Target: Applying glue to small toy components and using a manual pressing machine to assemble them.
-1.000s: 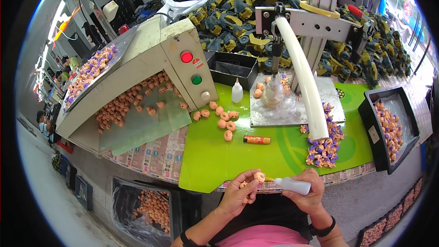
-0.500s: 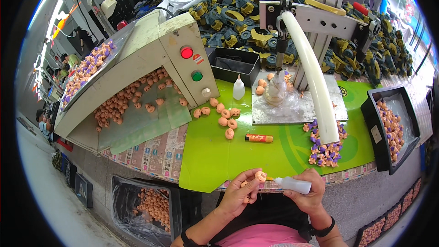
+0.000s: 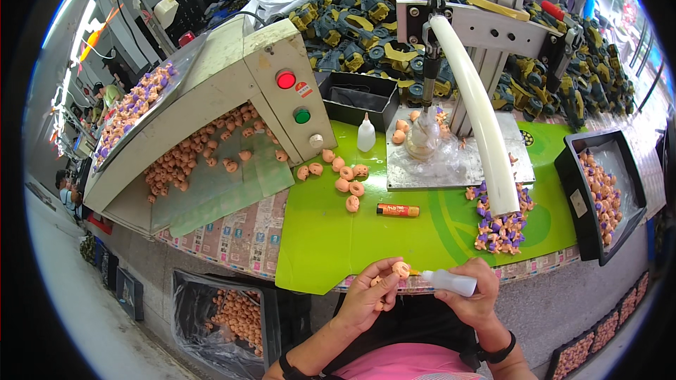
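Close to the table's front edge, my left hand pinches a small peach doll head between thumb and finger, with more heads tucked in its palm and fingers. Wrapped round a translucent squeeze bottle is my right hand. The bottle lies nearly level, its yellowish nozzle pointing left at the doll head; whether the tip touches cannot be made out. Several loose doll heads sit on the green mat. An orange-and-black glue tube lies right of them.
At left stands a beige machine with doll heads inside its opening. A lever press rises from a metal plate. Purple-and-peach doll bodies lie on the right. Black bins hold parts; a white bottle stands behind.
The squeeze bottle in my right hand has shifted slightly left and up, its nozzle nearer the doll head. My left hand has stayed almost still, keeping the head pinched.
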`<action>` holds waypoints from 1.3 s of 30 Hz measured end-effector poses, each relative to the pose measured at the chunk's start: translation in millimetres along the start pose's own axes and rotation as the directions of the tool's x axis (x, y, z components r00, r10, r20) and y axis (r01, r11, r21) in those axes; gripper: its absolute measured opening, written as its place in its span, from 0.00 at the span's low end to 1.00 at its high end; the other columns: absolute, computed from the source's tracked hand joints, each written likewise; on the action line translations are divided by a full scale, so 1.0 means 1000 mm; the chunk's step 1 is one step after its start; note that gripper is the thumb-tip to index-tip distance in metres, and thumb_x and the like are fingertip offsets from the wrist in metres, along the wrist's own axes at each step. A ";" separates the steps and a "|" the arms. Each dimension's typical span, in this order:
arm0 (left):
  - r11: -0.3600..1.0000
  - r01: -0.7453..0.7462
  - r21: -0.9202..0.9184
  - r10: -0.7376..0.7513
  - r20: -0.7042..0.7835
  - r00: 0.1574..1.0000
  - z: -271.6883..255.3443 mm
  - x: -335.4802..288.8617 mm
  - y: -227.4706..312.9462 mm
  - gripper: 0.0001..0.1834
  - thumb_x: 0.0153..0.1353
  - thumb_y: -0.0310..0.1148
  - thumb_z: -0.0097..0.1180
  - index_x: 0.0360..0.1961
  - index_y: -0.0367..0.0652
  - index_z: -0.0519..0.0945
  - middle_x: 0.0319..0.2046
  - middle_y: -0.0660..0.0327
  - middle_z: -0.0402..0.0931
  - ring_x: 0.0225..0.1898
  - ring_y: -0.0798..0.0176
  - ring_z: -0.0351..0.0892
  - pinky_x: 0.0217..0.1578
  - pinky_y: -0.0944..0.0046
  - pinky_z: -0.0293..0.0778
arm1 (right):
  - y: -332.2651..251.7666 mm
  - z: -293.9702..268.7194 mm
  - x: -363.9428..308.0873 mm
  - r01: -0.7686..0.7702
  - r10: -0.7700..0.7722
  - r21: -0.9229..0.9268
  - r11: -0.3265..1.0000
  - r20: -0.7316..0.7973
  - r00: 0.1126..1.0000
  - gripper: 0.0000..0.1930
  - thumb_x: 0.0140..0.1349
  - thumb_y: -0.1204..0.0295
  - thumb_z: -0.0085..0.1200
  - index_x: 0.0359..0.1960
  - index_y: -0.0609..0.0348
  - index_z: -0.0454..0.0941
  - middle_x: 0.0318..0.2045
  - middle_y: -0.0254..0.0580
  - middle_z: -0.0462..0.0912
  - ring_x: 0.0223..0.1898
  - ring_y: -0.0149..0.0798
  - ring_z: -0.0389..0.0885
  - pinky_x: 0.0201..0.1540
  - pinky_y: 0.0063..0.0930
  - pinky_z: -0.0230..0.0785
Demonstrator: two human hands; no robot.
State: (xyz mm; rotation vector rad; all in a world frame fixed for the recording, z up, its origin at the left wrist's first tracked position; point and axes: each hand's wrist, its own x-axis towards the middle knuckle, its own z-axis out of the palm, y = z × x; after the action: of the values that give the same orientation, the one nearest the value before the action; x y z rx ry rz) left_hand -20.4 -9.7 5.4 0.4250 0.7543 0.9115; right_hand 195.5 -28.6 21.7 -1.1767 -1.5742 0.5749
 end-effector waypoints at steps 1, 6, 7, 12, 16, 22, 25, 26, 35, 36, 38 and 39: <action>1.000 0.000 0.001 0.000 0.000 1.000 0.001 0.000 0.000 0.17 0.66 0.28 0.52 0.56 0.43 0.72 0.31 0.64 0.71 0.21 0.75 0.67 0.17 0.78 0.61 | -0.001 0.000 0.000 0.000 0.000 0.000 1.000 -0.001 1.000 0.22 0.38 0.68 0.76 0.36 0.59 0.79 0.27 0.41 0.78 0.26 0.37 0.77 0.29 0.28 0.69; 1.000 -0.006 -0.002 0.006 0.009 1.000 -0.003 0.001 -0.003 0.16 0.66 0.29 0.53 0.55 0.42 0.73 0.39 0.64 0.77 0.19 0.78 0.63 0.17 0.78 0.62 | -0.003 -0.002 0.001 0.036 -0.037 -0.056 0.998 -0.020 0.999 0.21 0.39 0.68 0.76 0.35 0.58 0.79 0.26 0.41 0.78 0.25 0.38 0.77 0.27 0.28 0.68; 1.000 -0.005 -0.001 0.005 0.011 1.000 -0.004 0.001 -0.003 0.16 0.66 0.29 0.53 0.55 0.42 0.73 0.39 0.64 0.77 0.19 0.78 0.63 0.17 0.78 0.62 | -0.003 -0.003 0.001 0.036 -0.037 -0.057 0.998 -0.021 0.999 0.21 0.39 0.68 0.76 0.35 0.58 0.79 0.26 0.41 0.78 0.25 0.38 0.77 0.27 0.28 0.68; 1.000 -0.009 -0.009 0.009 -0.008 1.000 -0.004 0.001 -0.005 0.16 0.66 0.28 0.53 0.55 0.43 0.73 0.42 0.63 0.76 0.19 0.78 0.61 0.17 0.78 0.61 | -0.008 -0.008 0.001 0.084 -0.083 -0.131 0.988 0.013 0.996 0.21 0.39 0.67 0.76 0.34 0.58 0.79 0.26 0.42 0.79 0.24 0.40 0.77 0.26 0.30 0.69; 1.000 -0.021 -0.004 0.021 0.016 1.000 -0.008 0.002 -0.006 0.16 0.66 0.27 0.53 0.55 0.44 0.73 0.43 0.62 0.76 0.19 0.78 0.61 0.17 0.78 0.61 | -0.012 -0.011 0.001 0.091 -0.089 -0.120 0.989 0.023 0.996 0.21 0.40 0.67 0.76 0.34 0.59 0.79 0.26 0.41 0.79 0.24 0.41 0.77 0.26 0.31 0.69; 0.997 -0.016 -0.075 0.017 0.014 1.000 -0.005 0.001 -0.002 0.18 0.64 0.24 0.53 0.56 0.45 0.73 0.45 0.59 0.75 0.22 0.76 0.64 0.18 0.79 0.62 | -0.002 -0.004 -0.004 -0.049 0.042 -0.074 0.996 -0.093 0.995 0.19 0.40 0.72 0.74 0.34 0.60 0.78 0.31 0.45 0.80 0.30 0.41 0.79 0.33 0.31 0.70; 0.996 -0.027 -0.082 0.028 0.006 1.000 -0.005 0.000 0.001 0.18 0.64 0.23 0.53 0.55 0.46 0.73 0.50 0.58 0.74 0.22 0.76 0.63 0.19 0.80 0.62 | 0.011 0.008 0.011 -0.085 0.078 -0.045 0.995 -0.139 0.987 0.19 0.43 0.75 0.71 0.37 0.61 0.77 0.35 0.47 0.80 0.35 0.42 0.79 0.37 0.30 0.70; 0.996 -0.049 -0.072 0.049 0.007 0.999 -0.006 -0.001 0.002 0.18 0.63 0.22 0.53 0.55 0.46 0.73 0.49 0.58 0.74 0.22 0.77 0.63 0.18 0.80 0.61 | 0.013 0.013 0.017 -0.068 0.058 -0.086 0.994 -0.109 0.992 0.19 0.44 0.77 0.70 0.39 0.61 0.77 0.35 0.46 0.80 0.36 0.42 0.79 0.38 0.31 0.71; 0.993 -0.089 -0.074 0.092 0.044 0.995 -0.004 -0.006 0.006 0.20 0.61 0.17 0.52 0.54 0.44 0.73 0.50 0.58 0.75 0.21 0.77 0.64 0.19 0.77 0.63 | 0.035 0.048 0.039 -0.154 0.158 -0.070 0.986 0.059 0.986 0.21 0.52 0.74 0.64 0.49 0.57 0.75 0.47 0.46 0.79 0.49 0.47 0.76 0.52 0.36 0.65; 0.993 -0.083 -0.088 0.087 0.035 0.996 -0.007 -0.008 0.006 0.20 0.61 0.18 0.52 0.54 0.45 0.73 0.50 0.58 0.75 0.22 0.76 0.64 0.19 0.76 0.63 | 0.036 0.051 0.039 -0.183 0.182 -0.001 0.983 0.062 0.981 0.21 0.52 0.74 0.64 0.49 0.57 0.75 0.47 0.46 0.79 0.49 0.47 0.75 0.52 0.37 0.65; 0.992 -0.056 -0.110 0.061 0.039 0.997 -0.009 -0.006 0.004 0.19 0.61 0.19 0.53 0.54 0.45 0.74 0.50 0.57 0.76 0.22 0.75 0.66 0.19 0.75 0.64 | 0.034 0.041 0.039 -0.212 0.209 0.056 0.976 0.054 0.976 0.20 0.53 0.74 0.64 0.48 0.58 0.75 0.47 0.46 0.79 0.48 0.47 0.75 0.52 0.37 0.65; 0.992 -0.054 -0.113 0.060 0.046 0.997 -0.009 -0.005 0.005 0.19 0.61 0.19 0.53 0.54 0.45 0.74 0.50 0.57 0.76 0.22 0.75 0.66 0.19 0.75 0.64 | 0.027 0.033 0.040 -0.158 0.158 -0.040 0.987 -0.001 0.987 0.20 0.52 0.75 0.64 0.47 0.58 0.75 0.47 0.46 0.79 0.49 0.48 0.75 0.52 0.37 0.65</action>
State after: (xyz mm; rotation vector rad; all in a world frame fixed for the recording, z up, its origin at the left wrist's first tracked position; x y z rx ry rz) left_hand -31.9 -11.2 4.4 0.3710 0.6452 0.9884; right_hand 177.2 24.3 5.5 -1.3404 -1.5086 0.6506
